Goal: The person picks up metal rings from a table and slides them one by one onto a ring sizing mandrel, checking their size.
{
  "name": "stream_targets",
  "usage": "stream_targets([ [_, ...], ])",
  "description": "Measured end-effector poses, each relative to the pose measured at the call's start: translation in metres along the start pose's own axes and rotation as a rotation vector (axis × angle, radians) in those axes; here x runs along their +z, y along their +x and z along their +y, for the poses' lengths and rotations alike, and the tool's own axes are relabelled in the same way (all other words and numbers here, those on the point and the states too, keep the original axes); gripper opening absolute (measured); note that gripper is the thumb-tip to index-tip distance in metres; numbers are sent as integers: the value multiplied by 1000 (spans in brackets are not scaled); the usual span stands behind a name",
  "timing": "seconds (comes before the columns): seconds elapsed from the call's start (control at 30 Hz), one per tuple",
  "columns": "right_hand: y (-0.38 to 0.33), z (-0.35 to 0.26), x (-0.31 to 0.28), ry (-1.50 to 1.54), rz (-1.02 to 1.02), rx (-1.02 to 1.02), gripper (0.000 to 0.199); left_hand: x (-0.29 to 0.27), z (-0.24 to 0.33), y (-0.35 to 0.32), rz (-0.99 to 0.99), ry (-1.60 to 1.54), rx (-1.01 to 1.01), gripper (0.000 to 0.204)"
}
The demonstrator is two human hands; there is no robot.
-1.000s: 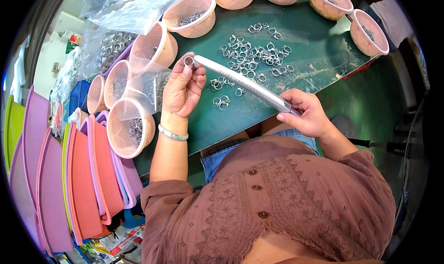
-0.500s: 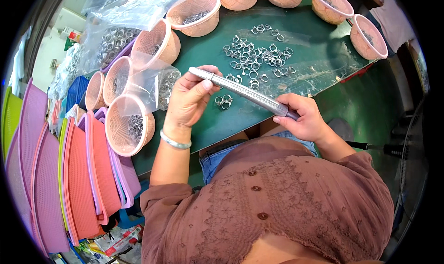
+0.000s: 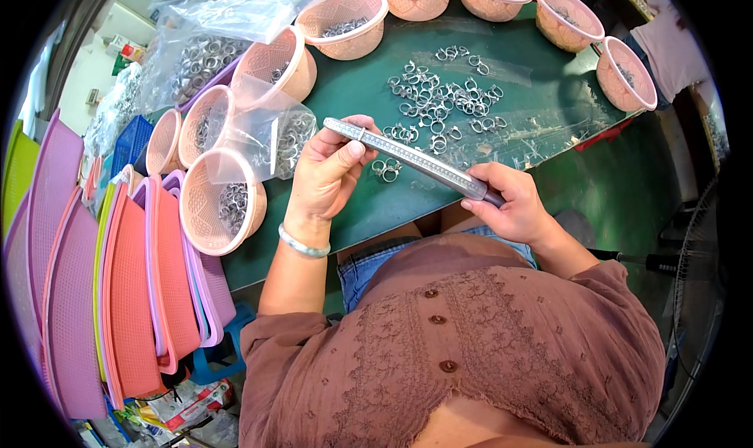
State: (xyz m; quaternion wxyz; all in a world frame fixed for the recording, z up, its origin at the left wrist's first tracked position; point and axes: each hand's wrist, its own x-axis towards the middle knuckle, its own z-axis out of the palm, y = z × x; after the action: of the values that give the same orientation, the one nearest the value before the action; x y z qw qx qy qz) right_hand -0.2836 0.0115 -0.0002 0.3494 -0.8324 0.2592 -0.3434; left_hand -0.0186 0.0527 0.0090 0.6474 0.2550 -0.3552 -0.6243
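A long tapered metal rod with scale marks [image 3: 416, 160] runs across the front of the green table [image 3: 549, 142]. My right hand [image 3: 510, 205] grips its dark thick end. My left hand [image 3: 329, 173] closes around the thin end, thumb lying along the rod. Whether a ring sits under those fingers I cannot tell. Several small silver rings [image 3: 439, 107] lie scattered on the table just beyond the rod, two of them [image 3: 386, 168] right under it.
Pink mesh baskets [image 3: 220, 205] with rings stand along the table's left and far edges. Clear plastic bags [image 3: 271, 130] of rings lie among them. Stacked pink, purple and orange trays [image 3: 118, 291] lean at the left. A fan [image 3: 698, 267] stands at the right.
Both hands have drawn the rod nearer to my body. My left hand has gone from fingers spread at the rod's tip to closed around its thin end.
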Motion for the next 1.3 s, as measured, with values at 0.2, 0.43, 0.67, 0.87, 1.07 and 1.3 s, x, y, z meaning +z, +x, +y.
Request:
stream_targets([
  [0.2, 4, -11, 0, 42, -17, -16, 30, 15, 7, -7, 110, 105, 170, 24],
  [0.43, -2, -7, -5, 119, 64, -35, 31, 2, 123, -13, 704, 942, 905, 25],
  [0.67, 0, 0, -2, 155, 138, -8, 29, -1, 122, -4, 714, 2027, 903, 27],
  [0.87, 0, 5, -5, 159, 171, 12, 29, 31, 17, 7, -6, 1751, 427, 21],
  [1.07, -5, 5, -10, 161, 171, 57, 29, 8, -9, 22, -47, 1886, 125, 22],
  [1.3, -4, 8, -11, 173, 159, 46, 29, -1, -4, 25, 156, 1394, 199, 8],
])
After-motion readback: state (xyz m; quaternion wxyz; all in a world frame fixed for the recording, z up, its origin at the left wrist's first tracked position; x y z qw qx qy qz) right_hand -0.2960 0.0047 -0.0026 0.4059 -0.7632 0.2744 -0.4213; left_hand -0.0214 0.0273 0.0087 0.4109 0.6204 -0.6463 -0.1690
